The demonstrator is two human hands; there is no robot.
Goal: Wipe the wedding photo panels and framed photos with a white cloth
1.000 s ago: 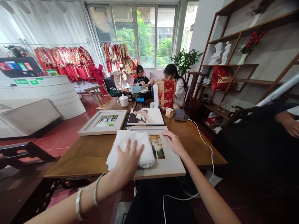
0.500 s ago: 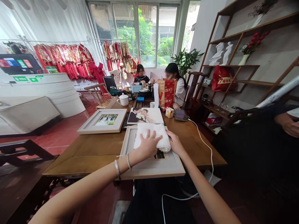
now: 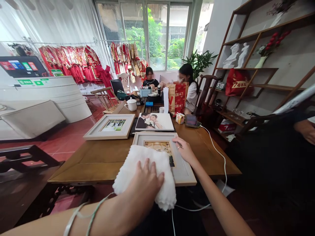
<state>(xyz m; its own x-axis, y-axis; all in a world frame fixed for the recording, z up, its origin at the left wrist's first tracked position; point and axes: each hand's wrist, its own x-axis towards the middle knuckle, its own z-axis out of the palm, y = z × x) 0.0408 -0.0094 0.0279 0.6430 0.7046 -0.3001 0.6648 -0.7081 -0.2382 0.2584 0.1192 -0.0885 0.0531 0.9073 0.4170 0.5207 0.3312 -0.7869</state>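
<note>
A white fluffy cloth [image 3: 145, 177] hangs over the near edge of a light wooden picture frame [image 3: 186, 178]. My left hand [image 3: 145, 183] has its fingers over the cloth and thumb to the side, holding it; the fingertips press into the fabric. The cloth hides the frame's lower left part and some of its photo [image 3: 157, 147]. At the frame's right side, my right hand [image 3: 184, 149] is bent around the edge, a ring on one finger. Farther back lie a wedding photo panel [image 3: 155, 122] and a second framed picture [image 3: 109, 126].
On the wooden table [image 3: 98, 164] stand a white teapot [image 3: 131, 104], a red-and-tan paper bag [image 3: 177, 98], a small box [image 3: 180, 118] and a phone [image 3: 192, 121] with a white cable [image 3: 218, 141]. Two people sit at the far end; another person's hand [image 3: 305, 131] shows at right.
My left hand has drawn the cloth toward me and to the left, uncovering much of the photo. The cloth now looks more spread out. My right hand stays at the frame's right side.
</note>
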